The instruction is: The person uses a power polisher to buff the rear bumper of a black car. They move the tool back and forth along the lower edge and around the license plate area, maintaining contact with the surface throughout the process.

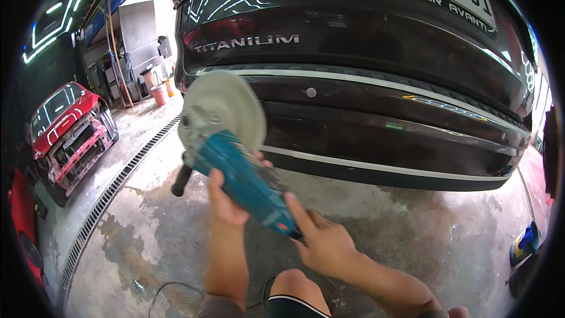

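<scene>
A teal rotary polisher (247, 176) with a round pale buffing pad (229, 101) is held up before a dark car's rear bumper (371, 137). My left hand (229, 198) grips the tool's body from below, near its metal head. Around the rear end of the polisher my right hand (324, 236) is closed. The black side handle (181, 181) juts out at the left, with no hand on it. The pad overlaps the bumper's left part in view; whether they touch I cannot tell. Masking tape (375, 164) runs along the bumper's lower edge.
A power cord (176, 283) lies on the concrete floor by my knee. A drain grate (119, 185) crosses the floor at the left, beside a red car (73, 137) with its front stripped. Buckets (159, 94) stand farther back; a blue container (524, 245) is at the lower right.
</scene>
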